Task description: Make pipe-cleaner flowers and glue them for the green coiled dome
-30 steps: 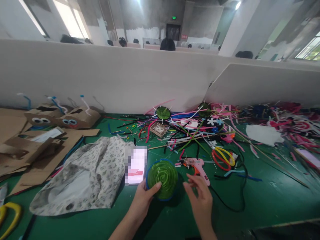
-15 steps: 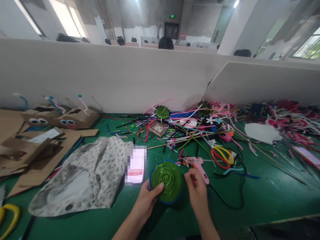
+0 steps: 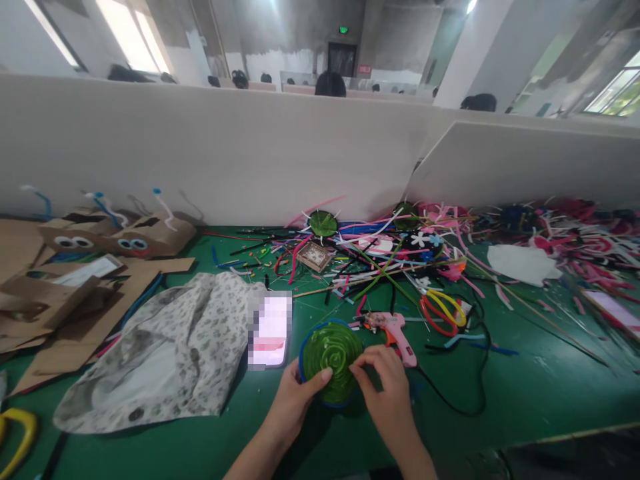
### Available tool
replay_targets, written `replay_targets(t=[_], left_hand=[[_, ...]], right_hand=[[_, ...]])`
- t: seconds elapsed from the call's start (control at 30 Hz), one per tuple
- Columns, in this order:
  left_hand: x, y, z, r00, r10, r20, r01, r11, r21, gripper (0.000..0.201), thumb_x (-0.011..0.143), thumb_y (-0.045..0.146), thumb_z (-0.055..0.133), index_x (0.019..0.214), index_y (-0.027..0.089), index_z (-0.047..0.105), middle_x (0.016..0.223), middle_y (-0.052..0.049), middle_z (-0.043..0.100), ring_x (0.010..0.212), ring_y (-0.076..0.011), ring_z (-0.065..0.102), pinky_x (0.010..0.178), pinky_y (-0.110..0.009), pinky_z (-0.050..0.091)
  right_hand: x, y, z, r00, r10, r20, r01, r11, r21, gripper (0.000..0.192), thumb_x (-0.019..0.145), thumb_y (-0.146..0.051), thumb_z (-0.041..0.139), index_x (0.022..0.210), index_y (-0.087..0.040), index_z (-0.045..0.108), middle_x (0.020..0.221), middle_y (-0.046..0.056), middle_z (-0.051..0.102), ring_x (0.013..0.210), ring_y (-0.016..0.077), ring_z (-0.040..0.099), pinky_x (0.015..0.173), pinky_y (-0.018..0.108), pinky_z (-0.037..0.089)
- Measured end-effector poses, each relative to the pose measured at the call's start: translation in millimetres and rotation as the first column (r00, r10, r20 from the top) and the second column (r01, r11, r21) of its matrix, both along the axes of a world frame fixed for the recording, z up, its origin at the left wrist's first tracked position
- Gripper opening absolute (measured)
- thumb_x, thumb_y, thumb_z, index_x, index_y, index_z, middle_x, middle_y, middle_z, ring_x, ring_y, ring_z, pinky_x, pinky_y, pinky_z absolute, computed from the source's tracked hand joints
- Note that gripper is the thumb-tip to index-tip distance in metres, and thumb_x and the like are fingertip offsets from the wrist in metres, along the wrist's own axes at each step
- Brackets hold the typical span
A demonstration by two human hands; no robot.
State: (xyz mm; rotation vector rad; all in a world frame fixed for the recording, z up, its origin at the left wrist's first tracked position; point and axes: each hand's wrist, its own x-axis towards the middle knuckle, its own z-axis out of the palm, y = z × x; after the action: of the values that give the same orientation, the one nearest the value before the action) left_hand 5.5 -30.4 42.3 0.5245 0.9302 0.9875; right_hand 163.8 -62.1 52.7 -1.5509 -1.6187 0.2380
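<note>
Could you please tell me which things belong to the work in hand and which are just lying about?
In the work:
- Green disc, gripped by the left hand, with the right hand at its edge
- Pink glue gun, probably; close by

Lying about, it seems:
- Patterned cloth
- Phone
- Cardboard boxes with eyes

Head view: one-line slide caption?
Left hand holds a blue-rimmed green coiled disc, right hand at its side; pink glue gun beyond.

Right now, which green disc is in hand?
The blue-edged disc, gripped by the left hand; the other two discs sit back by the partition, no hand on them.
</note>
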Motion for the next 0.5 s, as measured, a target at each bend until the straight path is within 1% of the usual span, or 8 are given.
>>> replay_targets(t=[0.07,0.13,0.2,0.27,0.3,0.37,0.4,0.5], left_hand=[[-1,-1,-2.3,1.000,0.010,-0.023,-0.009,1.000,0.012,0.047,0.055,0.029,0.090,0.094,0.011,0.072,0.093,-0.012,0.077,0.084,-0.0247,0.072,0.078,-0.032,0.058],[-2,-2,-4.5,0.999,0.016,-0.050,-0.014,0.999,0.030,0.048,0.055,0.030,0.089,0.096,0.012,0.072,0.095,-0.012,0.077,0.085,-0.0249,0.072,0.080,-0.033,0.057],[-4,-4,-6.2,0.997,0.016,-0.071,-0.012,0.999,0.048,0.049,0.056,0.031,0.089,0.098,0.012,0.072,0.098,-0.012,0.076,0.089,-0.0261,0.071,0.082,-0.034,0.057],[-7,-6,-7.7,0.997,0.019,-0.081,-0.014,0.998,0.057,0.050,0.056,0.032,0.089,0.099,0.012,0.071,0.098,-0.012,0.076,0.091,-0.0269,0.071,0.082,-0.034,0.057],[-8,-7,-8.5,0.996,0.022,-0.082,-0.018,0.998,0.055,0.051,0.056,0.032,0.089,0.100,0.013,0.071,0.098,-0.011,0.076,0.092,-0.0270,0.071,0.083,-0.034,0.057],[-11,-7,-9.9,0.996,0.031,-0.081,-0.028,0.999,0.039,0.052,0.056,0.031,0.089,0.101,0.013,0.071,0.097,-0.011,0.077,0.092,-0.0275,0.071,0.083,-0.035,0.057],[-12,-6,-10.3,0.996,0.037,-0.080,-0.035,0.999,0.028,0.053,0.056,0.031,0.089,0.102,0.013,0.071,0.096,-0.011,0.077,0.092,-0.0280,0.071,0.084,-0.036,0.057],[-14,-1,-8.0,0.996,0.072,-0.055,-0.071,0.997,0.005,0.058,0.054,0.031,0.090,0.104,0.012,0.069,0.099,-0.011,0.076,0.097,-0.0304,0.070,0.087,-0.038,0.057]], right_hand=[[2,2,-4.0,0.998,0.016,0.056,-0.015,1.000,-0.026,0.018,0.091,-0.033,0.054,0.076,-0.023,0.058,0.082,0.001,0.062,0.079,0.0173,0.058,0.073,0.031,0.045],[14,3,-8.0,0.994,-0.066,0.083,0.068,0.998,-0.014,0.021,0.092,-0.036,0.050,0.076,-0.023,0.057,0.081,0.001,0.061,0.078,0.0171,0.058,0.072,0.030,0.045],[38,3,-10.7,0.962,-0.263,0.070,0.261,0.965,0.038,0.026,0.093,-0.042,0.047,0.078,-0.022,0.056,0.081,0.003,0.059,0.076,0.0179,0.056,0.070,0.031,0.044],[70,-1,-12.0,0.893,-0.449,0.033,0.446,0.892,0.073,0.031,0.094,-0.046,0.042,0.084,-0.020,0.054,0.082,0.005,0.056,0.073,0.0196,0.053,0.067,0.032,0.041],[85,-4,-12.5,0.859,-0.511,0.026,0.508,0.858,0.081,0.033,0.093,-0.049,0.043,0.084,-0.019,0.054,0.082,0.006,0.054,0.073,0.0201,0.052,0.066,0.033,0.040],[109,-10,-14.1,0.818,-0.573,0.046,0.571,0.819,0.047,0.038,0.091,-0.055,0.045,0.084,-0.019,0.055,0.082,0.006,0.055,0.071,0.0202,0.052,0.065,0.032,0.040],[115,-12,-15.4,0.808,-0.585,0.068,0.586,0.811,0.012,0.041,0.088,-0.059,0.047,0.085,-0.019,0.056,0.082,0.006,0.056,0.071,0.0203,0.053,0.065,0.032,0.040],[111,-10,-22.8,0.812,-0.564,0.153,0.579,0.810,-0.093,0.050,0.083,-0.066,0.051,0.093,-0.018,0.058,0.085,0.008,0.061,0.077,0.0225,0.055,0.067,0.032,0.041]])
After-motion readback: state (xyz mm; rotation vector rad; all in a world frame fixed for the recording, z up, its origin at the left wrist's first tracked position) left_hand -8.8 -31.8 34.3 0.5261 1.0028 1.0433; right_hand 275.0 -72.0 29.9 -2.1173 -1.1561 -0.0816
